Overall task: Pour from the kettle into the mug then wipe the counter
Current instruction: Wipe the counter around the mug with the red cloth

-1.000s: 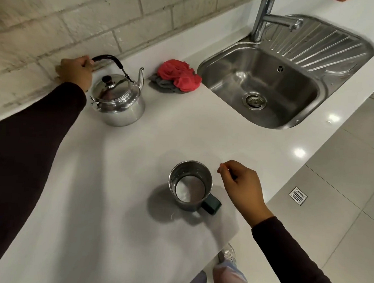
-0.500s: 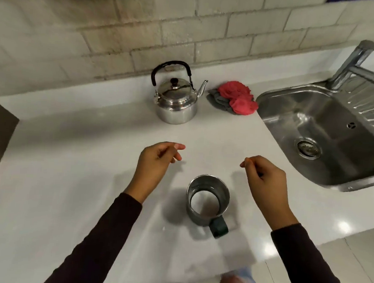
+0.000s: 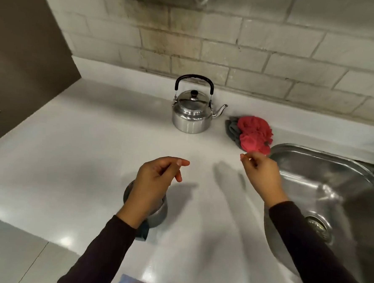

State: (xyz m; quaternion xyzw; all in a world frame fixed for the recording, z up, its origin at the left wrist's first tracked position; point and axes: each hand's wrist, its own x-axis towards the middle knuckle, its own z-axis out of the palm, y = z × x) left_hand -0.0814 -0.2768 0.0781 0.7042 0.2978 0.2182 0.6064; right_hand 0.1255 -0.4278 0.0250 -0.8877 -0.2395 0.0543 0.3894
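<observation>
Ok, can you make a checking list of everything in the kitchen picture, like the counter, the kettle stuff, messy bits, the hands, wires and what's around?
Surface: white counter, glossy, no spill seen.
Job's things: kettle upright by the wall, lid on, spout toward the cloths; metal mug mostly hidden under the left hand; red cloth bunched on a grey cloth.
Clutter: nothing seen.
Grippers: left hand and right hand, both loosely curled, holding nothing.
Cables: nothing seen.
Surroundings: steel sink at right, brick wall behind.

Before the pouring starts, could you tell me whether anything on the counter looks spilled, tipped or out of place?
Nothing stands out: the kettle stands upright with its lid on, the cloth lies bunched beside it.
</observation>
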